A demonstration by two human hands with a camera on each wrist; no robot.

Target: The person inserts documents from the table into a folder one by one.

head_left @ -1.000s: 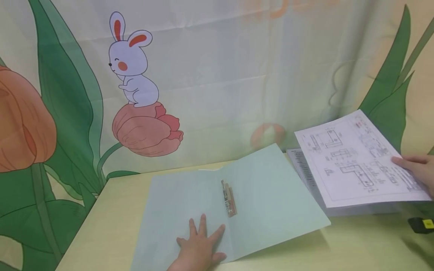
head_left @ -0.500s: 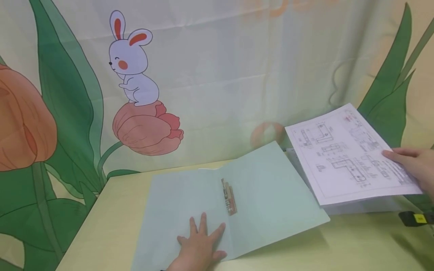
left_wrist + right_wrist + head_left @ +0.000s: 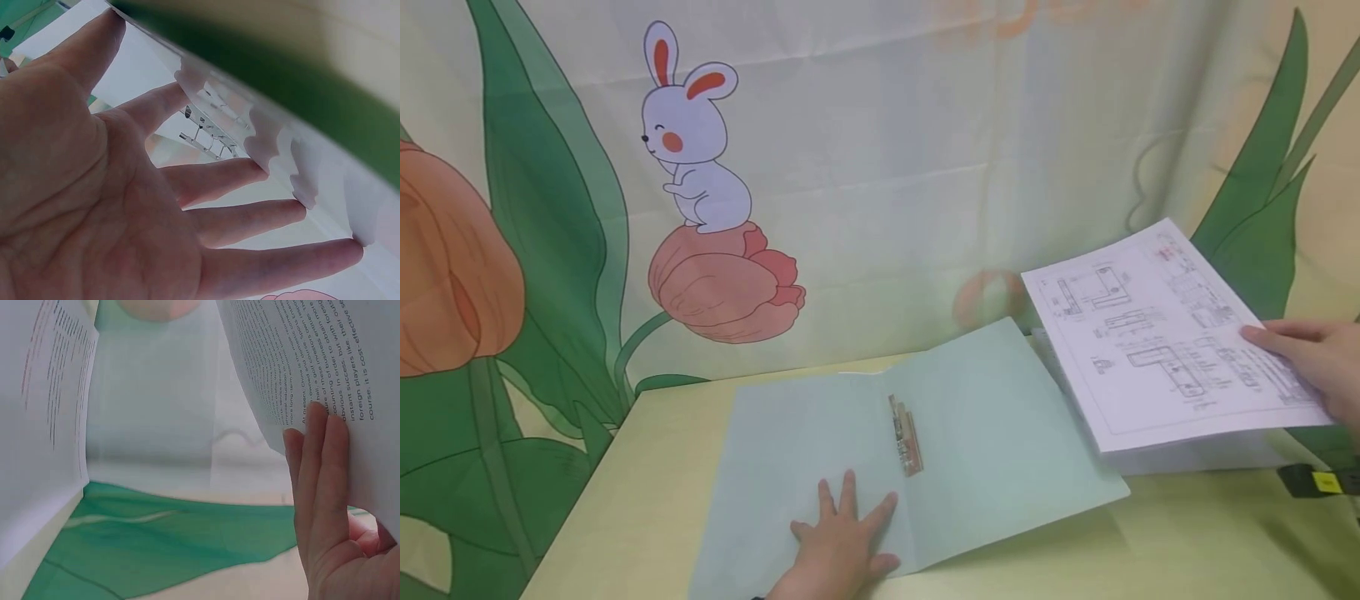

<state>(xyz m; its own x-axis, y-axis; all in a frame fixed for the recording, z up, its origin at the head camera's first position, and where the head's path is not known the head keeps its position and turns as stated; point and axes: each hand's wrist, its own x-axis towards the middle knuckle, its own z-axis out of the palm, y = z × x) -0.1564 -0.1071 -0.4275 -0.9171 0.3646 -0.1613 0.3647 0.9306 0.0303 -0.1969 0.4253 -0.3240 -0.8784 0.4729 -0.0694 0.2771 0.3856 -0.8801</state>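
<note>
A pale green folder (image 3: 1000, 433) lies spread on the table, its right cover raised off the tabletop. Near the spine sits a metal clip (image 3: 906, 437), seen also as a metal clip (image 3: 209, 134) in the left wrist view. My left hand (image 3: 838, 542) rests on the left cover with fingers spread, the fingertips touching it. At the right, my right hand (image 3: 1307, 358) pinches a paper sheet (image 3: 1150, 367) with line drawings by its right edge, thumb on top. In the right wrist view, straight fingers (image 3: 328, 462) lie against the held paper's text-printed underside (image 3: 337, 369).
More paper (image 3: 1202, 460) lies beneath the held sheet, partly hidden; printed pages (image 3: 44, 425) show at the left of the right wrist view. A black object with a yellow label (image 3: 1311, 481) is at the right edge. Behind the table (image 3: 647, 467) hangs a printed curtain (image 3: 865, 183).
The right hand has moved left and slightly up with the sheet, which now comes closer to the folder's right cover. The left hand has stayed in place.
</note>
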